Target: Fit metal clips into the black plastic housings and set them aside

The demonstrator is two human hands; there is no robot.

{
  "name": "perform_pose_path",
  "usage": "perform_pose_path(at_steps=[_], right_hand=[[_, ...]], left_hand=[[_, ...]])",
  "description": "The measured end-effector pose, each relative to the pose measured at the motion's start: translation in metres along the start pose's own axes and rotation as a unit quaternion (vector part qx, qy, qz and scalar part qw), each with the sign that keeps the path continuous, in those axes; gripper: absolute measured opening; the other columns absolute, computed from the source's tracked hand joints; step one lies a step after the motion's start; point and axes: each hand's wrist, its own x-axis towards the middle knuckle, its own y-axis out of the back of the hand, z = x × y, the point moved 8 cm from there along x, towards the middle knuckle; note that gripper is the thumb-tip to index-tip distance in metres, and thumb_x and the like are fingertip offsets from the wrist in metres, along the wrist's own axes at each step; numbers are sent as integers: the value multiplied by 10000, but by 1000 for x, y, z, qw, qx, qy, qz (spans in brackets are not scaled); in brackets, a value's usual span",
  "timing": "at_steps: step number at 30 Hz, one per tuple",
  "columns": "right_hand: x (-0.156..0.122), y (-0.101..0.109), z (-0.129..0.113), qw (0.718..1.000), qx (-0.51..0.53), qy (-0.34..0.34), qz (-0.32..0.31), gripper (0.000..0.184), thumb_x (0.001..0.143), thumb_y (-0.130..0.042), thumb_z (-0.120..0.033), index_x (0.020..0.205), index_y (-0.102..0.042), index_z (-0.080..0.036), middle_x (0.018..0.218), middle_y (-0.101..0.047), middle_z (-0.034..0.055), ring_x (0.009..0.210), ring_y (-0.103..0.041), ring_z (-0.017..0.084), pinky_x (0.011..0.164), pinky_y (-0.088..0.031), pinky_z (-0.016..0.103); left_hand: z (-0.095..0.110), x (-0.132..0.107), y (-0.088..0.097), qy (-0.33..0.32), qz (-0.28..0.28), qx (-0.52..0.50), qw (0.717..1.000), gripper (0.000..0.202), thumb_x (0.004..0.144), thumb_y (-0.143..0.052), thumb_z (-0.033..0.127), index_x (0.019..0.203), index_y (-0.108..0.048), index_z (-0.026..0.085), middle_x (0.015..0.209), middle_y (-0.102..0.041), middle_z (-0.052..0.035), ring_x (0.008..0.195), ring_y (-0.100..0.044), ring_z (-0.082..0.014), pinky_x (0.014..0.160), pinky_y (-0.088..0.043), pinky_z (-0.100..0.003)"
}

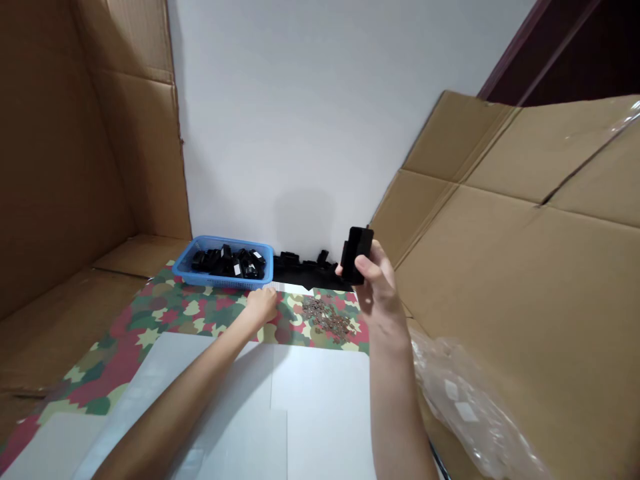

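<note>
My right hand (376,283) is raised above the table and closed on a small black plastic part (356,254), held upright between thumb and fingers. My left hand (262,305) is stretched far forward, resting knuckles-up on the camouflage-patterned cloth (150,320), just in front of the blue basket (187,264). Its fingers are curled under and I cannot see whether they hold anything. A small heap of brownish metal pieces (327,318) lies on the cloth between my two hands.
The blue basket holds several black parts (229,261); more black parts (305,263) lie against the white wall. White sheets (300,400) cover the near table. Cardboard panels stand at left (60,167) and right (525,280). A clear plastic bag (465,407) lies at right.
</note>
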Motion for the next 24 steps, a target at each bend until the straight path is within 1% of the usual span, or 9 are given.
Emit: perform_pose_path(at_steps=[2,6,9,12,15,18,19,22,24], right_hand=[[0,-4,1,1000,6,-2,-15,276,687,-573,-424,849,-440,-246,740,-483,-13,634,-566,145,609,-487,322],[0,-10,1,999,-16,-3,-37,280,689,-567,-440,832,-427,-243,740,-485,-15,645,-583,152,590,-484,317],[-1,-11,-1,998,-24,6,-50,273,709,-554,-437,848,-425,-240,760,-490,-16,667,-586,149,607,-484,309],[-1,-11,0,998,-18,7,-61,283,705,-565,-436,855,-426,-240,760,-488,-22,667,-584,147,607,-482,305],[0,-10,2,998,-3,3,-65,261,716,-572,-411,860,-431,-246,768,-505,-22,701,-596,154,635,-485,306],[0,-11,4,998,3,-1,-69,221,730,-551,-383,867,-438,-252,787,-547,-10,782,-607,176,706,-491,330],[1,-11,5,998,9,-2,-68,223,724,-548,-383,873,-443,-254,796,-555,-5,798,-605,183,720,-492,339],[2,-9,7,998,25,6,-52,233,703,-549,-391,878,-471,-257,817,-539,3,811,-580,189,725,-488,342],[2,-10,7,998,19,19,-50,220,694,-547,-391,858,-491,-255,821,-514,6,800,-555,184,715,-480,333]], left_hand=[[-11,4,-13,28,-4,17,999,331,893,-570,323,1166,-561,137,1158,-596,-101,994,-607,-214,839,-525,-417],[-23,10,-22,40,-5,19,999,337,893,-569,325,1177,-556,145,1170,-591,-100,1011,-602,-219,851,-520,-423],[-23,11,-22,32,-8,-4,999,319,894,-567,324,1163,-565,152,1167,-593,-95,1011,-602,-216,850,-520,-418],[-17,11,-12,12,-11,-48,999,295,899,-560,328,1134,-576,150,1130,-606,-86,969,-612,-201,822,-529,-398],[0,6,13,-38,-16,-117,992,212,889,-570,311,991,-617,132,943,-644,-48,813,-624,-160,715,-534,-329],[24,-7,51,-107,-13,-210,972,131,853,-532,218,824,-632,140,705,-621,-9,598,-571,-127,527,-454,-246],[32,-15,66,-130,-3,-242,961,139,842,-501,205,839,-630,153,704,-621,-8,573,-556,-120,492,-422,-234],[51,-44,107,-191,45,-323,926,178,827,-468,258,879,-620,181,776,-632,-27,618,-555,-120,506,-402,-232],[60,-66,131,-239,81,-407,878,163,796,-532,303,838,-632,182,756,-625,-31,616,-537,-121,509,-389,-238]])
